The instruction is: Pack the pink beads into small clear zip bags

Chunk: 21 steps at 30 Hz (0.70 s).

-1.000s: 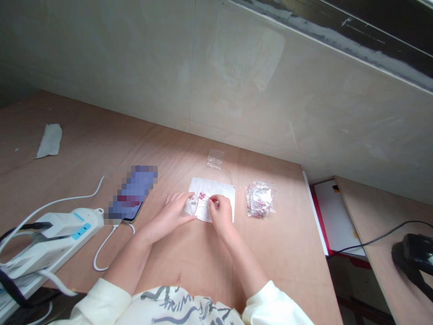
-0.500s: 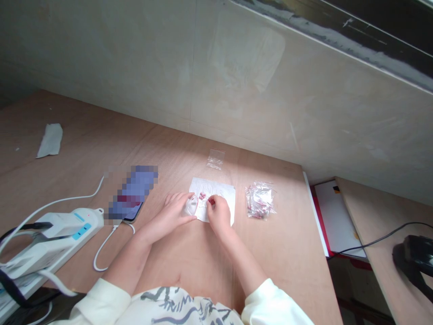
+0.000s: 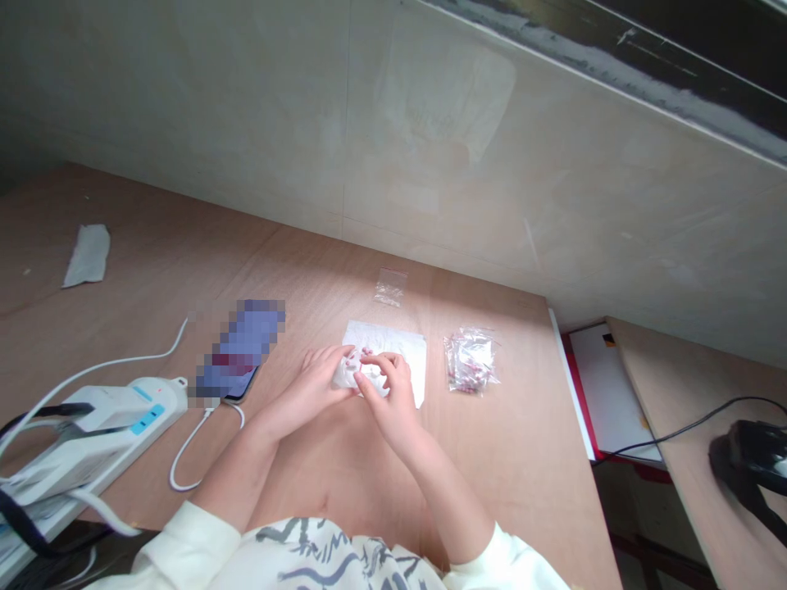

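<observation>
My left hand point(image 3: 320, 383) holds a small clear plastic bag point(image 3: 346, 370) between thumb and fingers, at the left edge of a white paper sheet point(image 3: 411, 352). My right hand point(image 3: 392, 397) is over the sheet with thumb and index finger apart, their tips by the bag's right side; nothing shows between them. Small pink pieces point(image 3: 367, 352) lie on the paper just beyond my right fingertips, partly hidden. Pink specks also show at the bag.
Filled clear bags point(image 3: 472, 360) are piled to the right. Another clear bag point(image 3: 390, 287) lies near the wall. A blurred phone point(image 3: 246, 344), a power strip point(image 3: 132, 434) with cables and a white scrap point(image 3: 88, 254) are to the left.
My right hand has moved left toward the bag, and its thumb and index finger have spread from a pinch. My left hand still holds the bag in about the same place.
</observation>
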{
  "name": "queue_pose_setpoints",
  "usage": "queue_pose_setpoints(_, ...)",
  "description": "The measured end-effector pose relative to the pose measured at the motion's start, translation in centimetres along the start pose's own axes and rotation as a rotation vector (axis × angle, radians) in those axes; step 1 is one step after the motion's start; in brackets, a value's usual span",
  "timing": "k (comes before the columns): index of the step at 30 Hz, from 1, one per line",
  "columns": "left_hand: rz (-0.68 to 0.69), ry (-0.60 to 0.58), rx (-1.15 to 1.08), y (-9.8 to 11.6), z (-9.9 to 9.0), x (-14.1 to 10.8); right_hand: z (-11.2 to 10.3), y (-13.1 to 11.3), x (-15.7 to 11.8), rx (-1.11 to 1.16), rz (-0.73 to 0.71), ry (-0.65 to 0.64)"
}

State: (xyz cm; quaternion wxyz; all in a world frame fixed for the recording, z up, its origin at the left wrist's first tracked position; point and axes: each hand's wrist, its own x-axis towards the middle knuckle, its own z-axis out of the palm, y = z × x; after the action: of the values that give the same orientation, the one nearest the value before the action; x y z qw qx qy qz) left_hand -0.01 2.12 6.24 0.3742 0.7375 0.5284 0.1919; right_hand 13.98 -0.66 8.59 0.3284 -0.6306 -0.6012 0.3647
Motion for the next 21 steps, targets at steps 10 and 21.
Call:
queue_pose_setpoints(10, -0.015, 0.03, -0.123, 2.2, 0.0, -0.8, 0.3, 0.7, -0.9, 0.171, -0.056, -0.109)
queue_pose_setpoints(21, -0.107, -0.036, -0.601, 2.5, -2.5, -1.7, -1.6, 0.7, -0.4, 0.436, 0.045, -0.002)
